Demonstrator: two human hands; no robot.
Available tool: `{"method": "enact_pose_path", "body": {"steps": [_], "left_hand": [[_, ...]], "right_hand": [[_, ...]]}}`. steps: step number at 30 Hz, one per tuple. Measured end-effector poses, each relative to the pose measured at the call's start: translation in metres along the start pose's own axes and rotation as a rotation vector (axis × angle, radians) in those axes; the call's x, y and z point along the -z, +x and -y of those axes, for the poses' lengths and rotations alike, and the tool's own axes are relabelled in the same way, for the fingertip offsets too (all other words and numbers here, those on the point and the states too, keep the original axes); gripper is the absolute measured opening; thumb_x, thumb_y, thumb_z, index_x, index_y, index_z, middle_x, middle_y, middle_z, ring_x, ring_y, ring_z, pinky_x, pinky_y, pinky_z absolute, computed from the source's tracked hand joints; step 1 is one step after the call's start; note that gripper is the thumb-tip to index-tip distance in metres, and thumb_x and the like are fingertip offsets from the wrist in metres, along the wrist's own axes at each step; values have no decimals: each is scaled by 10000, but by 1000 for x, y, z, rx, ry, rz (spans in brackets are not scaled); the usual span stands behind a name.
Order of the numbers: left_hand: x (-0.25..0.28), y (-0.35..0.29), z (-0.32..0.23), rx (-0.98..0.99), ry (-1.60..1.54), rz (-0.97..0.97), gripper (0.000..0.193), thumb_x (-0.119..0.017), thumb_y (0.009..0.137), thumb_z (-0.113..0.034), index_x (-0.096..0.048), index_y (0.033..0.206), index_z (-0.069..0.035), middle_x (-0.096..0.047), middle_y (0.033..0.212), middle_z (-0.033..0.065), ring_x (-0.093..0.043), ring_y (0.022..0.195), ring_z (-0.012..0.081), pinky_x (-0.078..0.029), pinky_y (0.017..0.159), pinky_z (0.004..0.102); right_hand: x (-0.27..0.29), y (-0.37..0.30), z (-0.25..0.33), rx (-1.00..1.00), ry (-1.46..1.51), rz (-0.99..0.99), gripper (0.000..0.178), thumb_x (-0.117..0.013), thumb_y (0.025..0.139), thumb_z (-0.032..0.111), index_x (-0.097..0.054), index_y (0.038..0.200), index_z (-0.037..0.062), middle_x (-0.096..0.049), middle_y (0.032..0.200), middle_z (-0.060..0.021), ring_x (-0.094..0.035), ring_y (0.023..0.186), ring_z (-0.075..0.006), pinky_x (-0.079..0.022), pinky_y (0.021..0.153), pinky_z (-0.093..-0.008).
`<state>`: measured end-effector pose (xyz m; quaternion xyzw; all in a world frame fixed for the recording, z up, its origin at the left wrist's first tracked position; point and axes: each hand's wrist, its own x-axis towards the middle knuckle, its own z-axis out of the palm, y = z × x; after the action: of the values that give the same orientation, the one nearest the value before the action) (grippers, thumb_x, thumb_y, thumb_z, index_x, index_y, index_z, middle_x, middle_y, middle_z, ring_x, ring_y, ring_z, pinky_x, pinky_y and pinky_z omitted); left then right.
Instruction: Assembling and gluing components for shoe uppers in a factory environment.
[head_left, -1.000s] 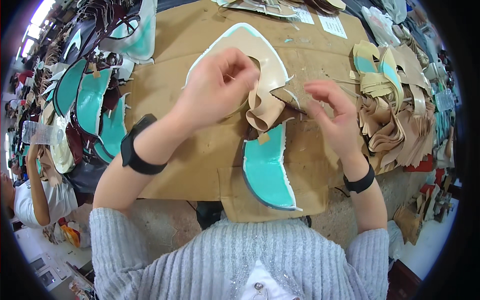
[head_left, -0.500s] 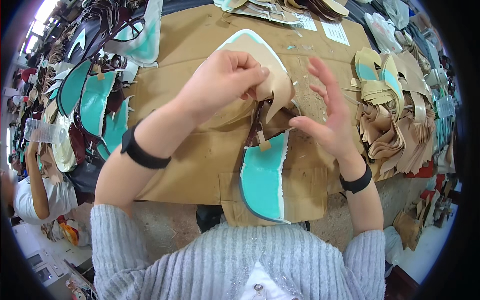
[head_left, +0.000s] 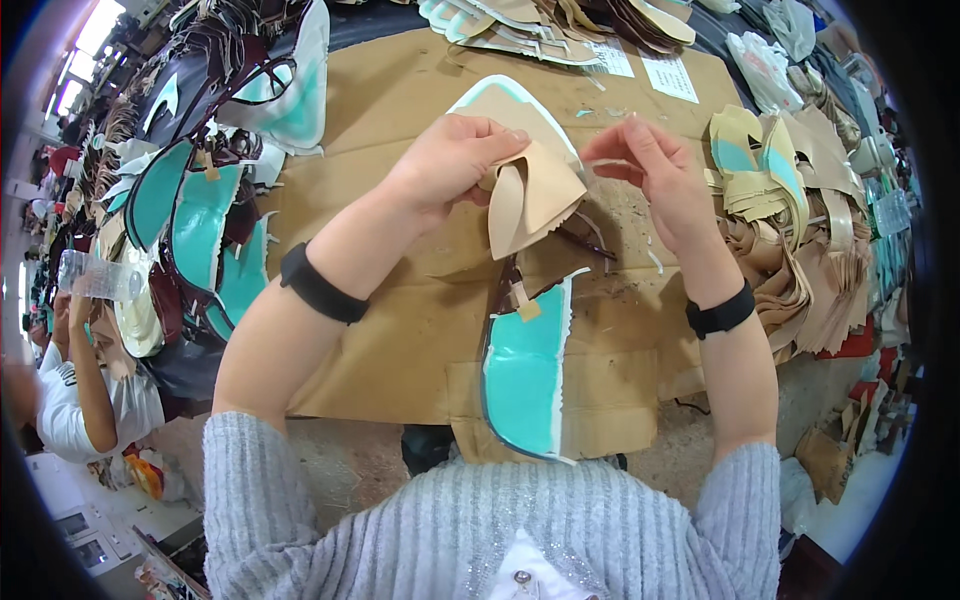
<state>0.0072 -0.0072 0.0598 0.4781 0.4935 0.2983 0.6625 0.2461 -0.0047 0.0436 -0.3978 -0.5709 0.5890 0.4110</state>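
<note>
My left hand [head_left: 450,165] is closed, pinching a beige leather-like piece [head_left: 535,195] that hangs folded from the fingertips. Behind it lies a pale panel [head_left: 515,100] with a white and turquoise edge. To the right of the piece, my right hand [head_left: 665,180] is raised with its fingers loosely bent and apart. A thin pale line shows beside those fingertips; I cannot tell what it is. Nearer to me, a turquoise-lined curved shoe part [head_left: 525,370] with a dark edge and a small tan tab [head_left: 528,311] lies on the cardboard [head_left: 380,340].
Several turquoise-lined parts [head_left: 200,220] lie at the left. Stacks of beige pieces [head_left: 790,260] stand at the right, more cut pieces [head_left: 520,30] at the far edge. Paper sheets [head_left: 670,78] and small scraps lie on the cardboard. At far left, another person's arm [head_left: 92,390] is near a clear bottle [head_left: 100,278].
The beige piece has swung lower and folded over in my left hand. My right hand has risen from beside it, turning and bending its spread fingers. The whole view has shifted slightly.
</note>
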Motion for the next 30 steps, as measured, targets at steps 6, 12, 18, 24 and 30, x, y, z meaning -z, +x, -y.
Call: {"method": "enact_pose_path", "body": {"steps": [6,12,18,24,30], "left_hand": [[3,-1,-1,-92,-174,250,307,-501,987,-318,-572,1107,-44,-616,980,16,-594,844,98,-508,803,276],[16,-54,19,-403,806,-54,196,-628,880,-132,-601,1020,3,-616,971,56,-593,907,123,-481,806,264],[91,-72,-5,-100,681,-236,106,-666,793,-100,-629,806,-2,-661,906,57,-620,860,169,-471,781,326],[55,-65,-13,-517,806,-516,138,-672,850,-149,-651,813,-17,-625,730,-11,-530,670,40,-397,583,212],[-29,-28,10,-818,762,-403,218,-759,778,-203,-631,781,-27,-570,669,4,-493,617,86,-391,573,232]], "right_hand": [[-33,-7,-6,157,-32,10,394,-694,835,110,-600,1205,11,-661,1058,-54,-602,1004,-133,-463,925,-324],[-4,-1,-20,-85,-124,-16,312,-627,897,98,-592,1187,-10,-648,1020,-22,-601,899,-79,-485,823,-238],[-13,-2,-1,-58,30,-173,277,-551,896,49,-558,1170,7,-641,1025,-35,-624,898,-103,-499,835,-245],[-5,2,3,-124,14,-118,167,-531,890,40,-575,1050,28,-629,966,-12,-619,846,-86,-527,771,-241],[-23,5,17,-99,-91,-164,101,-543,890,43,-616,959,31,-633,857,0,-616,795,-70,-545,679,-244]]}}
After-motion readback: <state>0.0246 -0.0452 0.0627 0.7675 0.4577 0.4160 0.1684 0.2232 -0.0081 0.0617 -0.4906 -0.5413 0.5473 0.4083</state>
